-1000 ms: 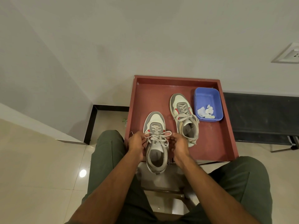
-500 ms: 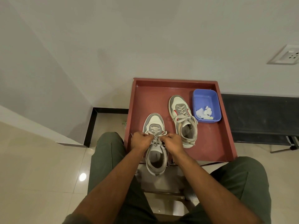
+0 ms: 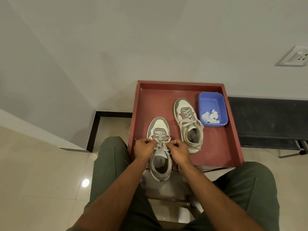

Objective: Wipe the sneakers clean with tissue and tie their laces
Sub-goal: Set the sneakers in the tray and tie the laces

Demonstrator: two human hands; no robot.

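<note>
A: What is the biggest thing around the hands?

B: The red tray (image 3: 221, 140). It spreads out beyond both hands and off to the right of the right hand, and its near edge runs under the wrists. A white wall rises behind it, with a socket plate (image 3: 294, 56) high up and far to the right of the hands.

A: And on the tray?

B: Two grey and white sneakers with red accents. The near sneaker (image 3: 160, 147) lies directly between and under the hands, toe pointing away from the person, heel hanging over the tray's near edge. The far sneaker (image 3: 188, 124) sits just beyond and to the right of the right hand, its laces lying loose over the tongue.

A: Anything else to that side?

B: A blue tub (image 3: 212, 101), further right and farther off than the far sneaker, close to it at the tray's back right corner. Crumpled white tissue (image 3: 210, 116) lies in its near end.

A: What are the hands doing?

B: Both are clenched on the near sneaker's laces (image 3: 162, 140). The left hand (image 3: 144, 148) pinches a lace on the shoe's left side, and the right hand (image 3: 178, 150) pinches one on its right side. The laces cross between the two fists above the tongue. Whether a knot has formed there I cannot tell.

A: And below the hands?

B: Knees in green trousers on either side, over a pale tiled floor.
</note>
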